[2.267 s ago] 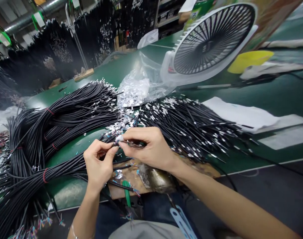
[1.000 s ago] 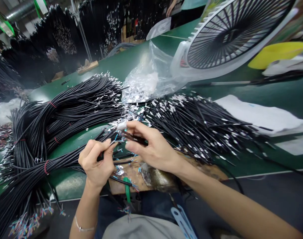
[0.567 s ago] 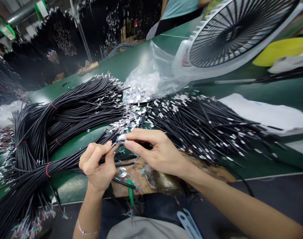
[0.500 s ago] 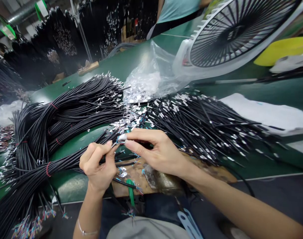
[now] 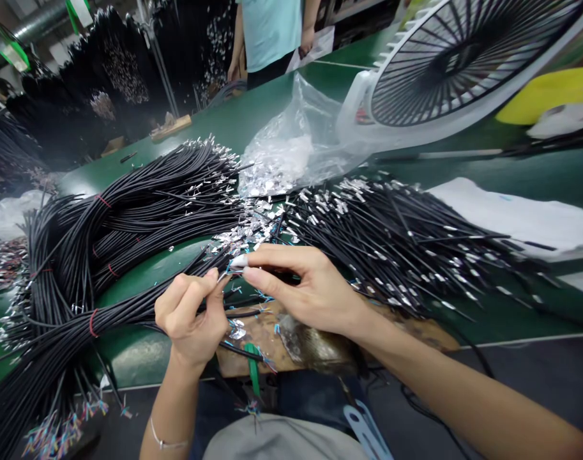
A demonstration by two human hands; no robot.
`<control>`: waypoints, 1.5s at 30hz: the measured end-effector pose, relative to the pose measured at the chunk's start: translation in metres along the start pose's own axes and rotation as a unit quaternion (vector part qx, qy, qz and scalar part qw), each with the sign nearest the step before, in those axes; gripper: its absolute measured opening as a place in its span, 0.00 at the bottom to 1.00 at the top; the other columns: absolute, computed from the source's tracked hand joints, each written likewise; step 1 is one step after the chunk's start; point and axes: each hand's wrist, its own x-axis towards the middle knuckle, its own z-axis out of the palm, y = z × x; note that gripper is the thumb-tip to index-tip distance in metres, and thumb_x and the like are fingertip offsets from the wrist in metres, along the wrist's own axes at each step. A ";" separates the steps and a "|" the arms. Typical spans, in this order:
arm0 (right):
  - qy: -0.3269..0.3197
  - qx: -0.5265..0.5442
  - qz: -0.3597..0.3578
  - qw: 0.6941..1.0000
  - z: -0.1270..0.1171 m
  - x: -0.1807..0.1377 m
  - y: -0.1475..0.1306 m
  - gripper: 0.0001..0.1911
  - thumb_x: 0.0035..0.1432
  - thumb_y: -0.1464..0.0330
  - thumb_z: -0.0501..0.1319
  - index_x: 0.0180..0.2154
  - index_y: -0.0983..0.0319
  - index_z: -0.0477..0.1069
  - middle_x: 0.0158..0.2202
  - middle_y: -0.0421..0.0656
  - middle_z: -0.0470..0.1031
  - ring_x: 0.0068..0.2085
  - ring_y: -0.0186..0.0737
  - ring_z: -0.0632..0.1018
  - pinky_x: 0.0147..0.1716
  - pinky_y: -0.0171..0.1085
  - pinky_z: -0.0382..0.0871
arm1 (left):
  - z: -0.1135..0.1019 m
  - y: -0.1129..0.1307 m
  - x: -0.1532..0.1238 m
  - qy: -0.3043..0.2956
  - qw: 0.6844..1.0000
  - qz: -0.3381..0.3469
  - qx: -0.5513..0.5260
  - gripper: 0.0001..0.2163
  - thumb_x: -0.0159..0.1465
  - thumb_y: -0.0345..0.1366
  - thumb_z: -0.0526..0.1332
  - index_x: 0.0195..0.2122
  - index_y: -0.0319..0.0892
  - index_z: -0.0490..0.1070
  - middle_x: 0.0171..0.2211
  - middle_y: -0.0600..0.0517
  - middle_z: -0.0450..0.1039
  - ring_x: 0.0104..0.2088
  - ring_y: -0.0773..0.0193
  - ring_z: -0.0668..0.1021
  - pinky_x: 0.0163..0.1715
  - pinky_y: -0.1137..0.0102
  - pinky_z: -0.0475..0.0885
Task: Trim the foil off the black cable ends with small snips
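Note:
My left hand (image 5: 193, 313) is closed in a pinch on the end of a black cable, most of which the fingers hide. Close beside it, my right hand (image 5: 310, 287) pinches the thin wires at that end, some of them blue. A white cover sits on one of its fingertips. Below the hands, a worn wooden board (image 5: 234, 363) carries stripped cable ends, foil scraps and a green strap (image 5: 253, 369). Leftward runs a bundle of black cables (image 5: 133, 306) with a red tie (image 5: 93, 322). Silver foil scraps (image 5: 246, 233) lie just beyond my fingers.
More cable bundles (image 5: 147, 191) lie at left, and loose foil-ended cables (image 5: 387, 236) at right. Behind them are a clear plastic bag (image 5: 315, 118) and a white fan (image 5: 456, 61). Light-blue-handled scissors (image 5: 365, 428) are near my lap. Across the green table (image 5: 224, 124) stands a person (image 5: 272, 35).
The person across the table has moved left and now stands more upright in view. My hands keep almost the same pinch at the cable end, and the view has shifted slightly.

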 end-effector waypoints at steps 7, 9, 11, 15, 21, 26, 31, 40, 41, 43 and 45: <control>-0.008 0.019 0.012 1.000 -0.001 0.001 0.001 0.09 0.55 0.71 0.59 0.31 0.64 0.77 0.28 0.43 0.78 0.26 0.32 0.75 0.24 0.30 0.66 | -0.002 -0.004 -0.002 -0.012 1.000 0.001 0.001 0.02 0.57 0.30 0.65 0.29 0.42 0.73 0.21 0.56 0.69 0.20 0.70 0.70 0.22 0.73 0.67; -0.012 0.019 0.020 1.000 -0.001 0.001 0.001 0.09 0.55 0.70 0.59 0.31 0.63 0.78 0.28 0.42 0.78 0.27 0.32 0.75 0.23 0.30 0.66 | -0.002 -0.004 -0.003 -0.018 1.000 -0.002 0.005 0.02 0.57 0.31 0.65 0.29 0.42 0.73 0.21 0.56 0.69 0.20 0.70 0.70 0.22 0.73 0.67; -0.014 0.019 0.026 0.999 -0.001 0.001 0.001 0.09 0.55 0.70 0.58 0.31 0.63 0.78 0.28 0.42 0.78 0.27 0.32 0.75 0.22 0.30 0.65 | -0.001 -0.003 -0.003 -0.015 1.000 -0.008 0.010 0.02 0.57 0.31 0.65 0.28 0.42 0.73 0.21 0.56 0.69 0.20 0.70 0.70 0.22 0.74 0.67; -0.008 0.024 0.032 0.999 -0.002 0.002 0.001 0.09 0.56 0.70 0.58 0.31 0.63 0.78 0.26 0.42 0.77 0.26 0.33 0.74 0.22 0.30 0.66 | 0.000 0.003 0.002 -0.007 0.999 -0.028 0.015 0.02 0.57 0.30 0.65 0.28 0.42 0.73 0.23 0.55 0.71 0.23 0.69 0.72 0.24 0.74 0.68; 0.035 0.014 0.012 0.999 0.001 0.002 0.000 0.08 0.55 0.71 0.60 0.31 0.65 0.78 0.27 0.44 0.77 0.28 0.34 0.75 0.27 0.31 0.69 | -0.005 0.003 0.005 -0.077 0.987 -0.132 -0.043 0.01 0.59 0.32 0.63 0.30 0.42 0.73 0.24 0.55 0.72 0.23 0.70 0.73 0.23 0.75 0.69; 0.058 0.003 -0.005 0.998 0.004 0.001 0.001 0.07 0.54 0.70 0.60 0.30 0.64 0.78 0.26 0.44 0.77 0.27 0.35 0.76 0.28 0.33 0.71 | -0.005 0.002 0.003 -0.124 0.968 -0.196 -0.095 0.08 0.62 0.35 0.58 0.27 0.41 0.72 0.20 0.56 0.67 0.17 0.72 0.68 0.18 0.76 0.63; 0.043 0.007 0.000 0.999 0.003 0.000 0.001 0.07 0.54 0.70 0.60 0.29 0.64 0.77 0.25 0.43 0.76 0.25 0.33 0.74 0.26 0.32 0.69 | -0.009 0.000 0.005 -0.197 0.923 -0.282 -0.174 0.15 0.65 0.40 0.55 0.23 0.41 0.69 0.18 0.55 0.65 0.17 0.72 0.67 0.16 0.76 0.59; 0.051 0.054 0.082 0.994 0.006 0.003 0.001 0.08 0.50 0.65 0.62 0.26 0.63 0.68 0.24 0.39 0.68 0.24 0.31 0.67 0.22 0.30 0.61 | -0.007 0.002 0.007 -0.185 0.944 -0.222 -0.160 0.07 0.60 0.35 0.62 0.25 0.41 0.74 0.20 0.56 0.70 0.21 0.71 0.70 0.21 0.76 0.63; 0.049 0.050 0.079 0.994 0.006 0.004 0.001 0.09 0.50 0.65 0.62 0.25 0.63 0.67 0.24 0.38 0.67 0.24 0.30 0.66 0.22 0.30 0.60 | -0.007 0.002 0.007 -0.184 0.951 -0.200 -0.149 0.06 0.59 0.34 0.62 0.26 0.41 0.74 0.21 0.56 0.71 0.22 0.71 0.71 0.22 0.76 0.64; 0.046 0.053 0.073 0.995 0.006 0.005 0.001 0.09 0.51 0.67 0.61 0.23 0.62 0.65 0.24 0.38 0.64 0.25 0.30 0.65 0.23 0.31 0.58 | -0.005 0.002 0.006 -0.180 0.958 -0.173 -0.138 0.04 0.58 0.33 0.63 0.27 0.42 0.74 0.22 0.56 0.72 0.23 0.71 0.71 0.23 0.76 0.65; 0.036 0.081 0.079 0.993 0.005 0.006 0.001 0.07 0.51 0.68 0.59 0.24 0.62 0.64 0.24 0.37 0.62 0.25 0.30 0.64 0.24 0.32 0.58 | -0.003 0.001 0.005 -0.176 0.963 -0.159 -0.131 0.03 0.57 0.32 0.64 0.27 0.42 0.74 0.23 0.56 0.72 0.24 0.70 0.71 0.24 0.76 0.65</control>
